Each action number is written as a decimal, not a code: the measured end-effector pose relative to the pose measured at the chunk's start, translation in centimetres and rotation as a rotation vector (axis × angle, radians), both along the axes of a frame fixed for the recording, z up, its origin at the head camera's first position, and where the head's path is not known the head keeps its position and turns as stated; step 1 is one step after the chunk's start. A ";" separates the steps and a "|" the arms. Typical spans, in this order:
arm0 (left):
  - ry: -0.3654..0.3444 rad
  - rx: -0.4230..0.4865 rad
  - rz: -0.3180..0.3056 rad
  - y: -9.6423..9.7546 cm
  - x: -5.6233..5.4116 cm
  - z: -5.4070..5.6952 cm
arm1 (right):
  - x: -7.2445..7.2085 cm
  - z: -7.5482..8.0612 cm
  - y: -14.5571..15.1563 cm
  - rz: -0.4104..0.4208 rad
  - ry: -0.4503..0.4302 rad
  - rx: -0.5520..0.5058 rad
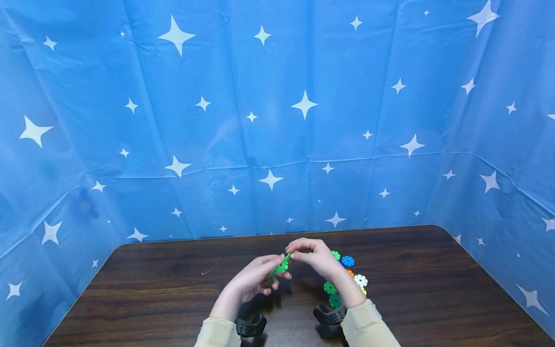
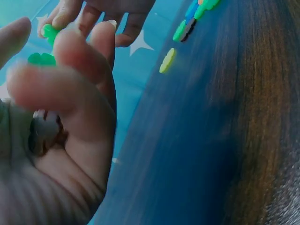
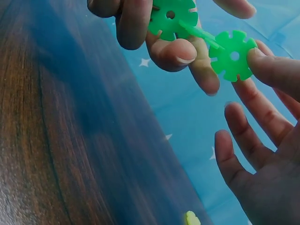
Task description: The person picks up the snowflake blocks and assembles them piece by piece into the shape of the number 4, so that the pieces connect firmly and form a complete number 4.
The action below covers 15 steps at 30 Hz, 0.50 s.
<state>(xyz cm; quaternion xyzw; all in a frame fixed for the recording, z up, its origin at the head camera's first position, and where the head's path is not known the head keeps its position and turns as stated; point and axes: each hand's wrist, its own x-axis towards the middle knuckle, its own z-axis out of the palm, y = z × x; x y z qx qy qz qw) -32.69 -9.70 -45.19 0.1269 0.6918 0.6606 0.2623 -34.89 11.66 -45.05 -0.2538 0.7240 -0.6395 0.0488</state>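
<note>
Pinching one end of the joined green discs [image 3: 202, 34] in our right hand [image 1: 317, 258], we grip their other end in our left hand [image 1: 255, 275] above the table [image 1: 173, 284]; more coloured discs [image 1: 360, 280] lie near our right forearm [image 1: 348, 285]

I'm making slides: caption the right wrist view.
Left hand and right hand holding green notched round plastic pieces.

My right forearm [image 1: 347, 289] partly hides the colourful discs [image 1: 334, 301] lying on the right. From the left wrist, my left hand [image 2: 89, 122] looks blurred and covers much of the green pieces [image 2: 42, 59]. The right wrist view cuts one yellow disc [image 3: 191, 218] at its edge.
</note>
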 end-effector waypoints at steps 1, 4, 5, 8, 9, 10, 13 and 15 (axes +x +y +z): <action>0.003 -0.010 0.004 0.0 0.0 0.0 | 0.0 0.0 0.0 0.006 0.000 -0.003; 0.022 -0.033 0.015 0.1 0.1 0.1 | 0.1 0.0 -0.1 0.014 -0.004 -0.008; 0.030 -0.037 0.016 0.2 0.1 0.1 | 0.2 0.1 -0.1 0.017 -0.007 -0.010; 0.055 -0.039 0.017 0.2 0.2 0.1 | 0.2 0.1 -0.2 0.015 -0.012 -0.003; 0.062 -0.039 0.016 0.2 0.2 0.1 | 0.2 0.1 -0.2 0.014 -0.014 -0.002; 0.067 -0.040 0.014 0.2 0.2 0.1 | 0.2 0.1 -0.2 0.015 -0.015 0.001; 0.076 -0.043 0.014 0.2 0.2 0.1 | 0.2 0.2 -0.1 0.020 -0.024 0.006; 0.079 -0.048 0.013 0.1 0.2 0.1 | 0.1 0.2 0.1 0.024 -0.032 0.008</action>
